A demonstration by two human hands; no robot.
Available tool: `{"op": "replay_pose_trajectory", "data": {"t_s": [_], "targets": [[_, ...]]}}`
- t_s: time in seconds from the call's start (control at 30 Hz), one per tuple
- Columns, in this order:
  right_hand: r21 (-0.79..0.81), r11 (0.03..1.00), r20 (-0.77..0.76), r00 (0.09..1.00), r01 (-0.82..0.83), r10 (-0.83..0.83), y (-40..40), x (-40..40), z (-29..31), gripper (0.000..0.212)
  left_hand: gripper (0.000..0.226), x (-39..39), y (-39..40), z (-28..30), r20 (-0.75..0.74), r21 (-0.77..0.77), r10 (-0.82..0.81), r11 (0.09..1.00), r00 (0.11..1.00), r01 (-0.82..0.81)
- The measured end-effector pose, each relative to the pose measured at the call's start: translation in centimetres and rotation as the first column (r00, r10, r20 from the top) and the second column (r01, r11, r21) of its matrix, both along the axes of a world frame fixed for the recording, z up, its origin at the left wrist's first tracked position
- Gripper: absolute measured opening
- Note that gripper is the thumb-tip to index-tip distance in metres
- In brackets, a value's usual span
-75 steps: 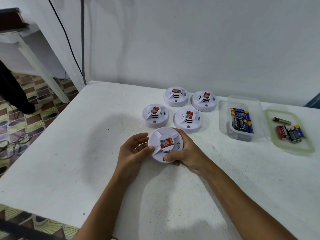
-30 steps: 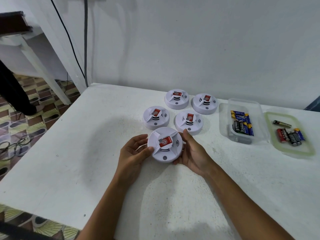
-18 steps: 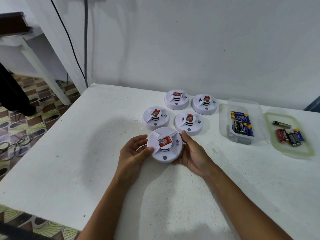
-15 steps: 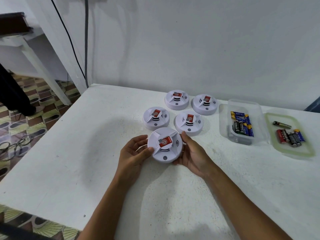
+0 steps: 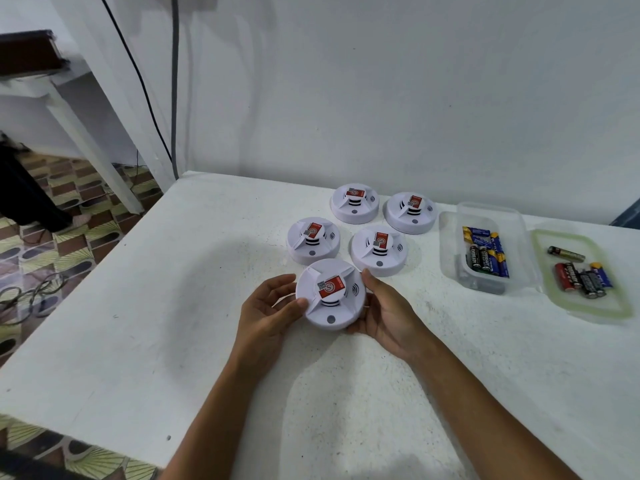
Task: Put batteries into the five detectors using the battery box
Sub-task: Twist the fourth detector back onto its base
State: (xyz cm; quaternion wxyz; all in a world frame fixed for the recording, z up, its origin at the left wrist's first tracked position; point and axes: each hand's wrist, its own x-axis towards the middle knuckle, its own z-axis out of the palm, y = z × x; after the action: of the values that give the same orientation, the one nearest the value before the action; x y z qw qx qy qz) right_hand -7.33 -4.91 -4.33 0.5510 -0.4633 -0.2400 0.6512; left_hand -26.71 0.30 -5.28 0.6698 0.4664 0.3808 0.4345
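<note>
A round white detector (image 5: 330, 295) with a red label is gripped from both sides, face up, just above the table: my left hand (image 5: 268, 308) on its left rim, my right hand (image 5: 389, 315) cupping its right and lower rim. Behind it lie several more white detectors, the nearest at left (image 5: 313, 241) and right (image 5: 378, 250), two further back (image 5: 355, 203) (image 5: 411, 213). To the right stands the clear battery box (image 5: 485, 249) holding several batteries (image 5: 486, 256).
The box's green-rimmed lid (image 5: 583, 271) lies at the far right with a few loose batteries (image 5: 581, 277) on it. The white table (image 5: 156, 323) ends at left above a patterned floor. A wall closes the back; black cables (image 5: 175, 98) hang at the corner.
My right hand has shifted from over the detector's front edge to its right side, thumb off the face. The detector stays held in the same spot.
</note>
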Motion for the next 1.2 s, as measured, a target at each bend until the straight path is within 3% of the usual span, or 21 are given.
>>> {"op": "replay_pose_trajectory", "data": {"t_s": [1.2], "targets": [[0.0, 1.0, -0.017, 1.0, 0.013, -0.013, 0.11, -0.09, -0.15, 0.049, 0.042, 0.34, -0.1, 0.16, 0.022, 0.003, 0.024, 1.0, 0.999, -0.024]]}}
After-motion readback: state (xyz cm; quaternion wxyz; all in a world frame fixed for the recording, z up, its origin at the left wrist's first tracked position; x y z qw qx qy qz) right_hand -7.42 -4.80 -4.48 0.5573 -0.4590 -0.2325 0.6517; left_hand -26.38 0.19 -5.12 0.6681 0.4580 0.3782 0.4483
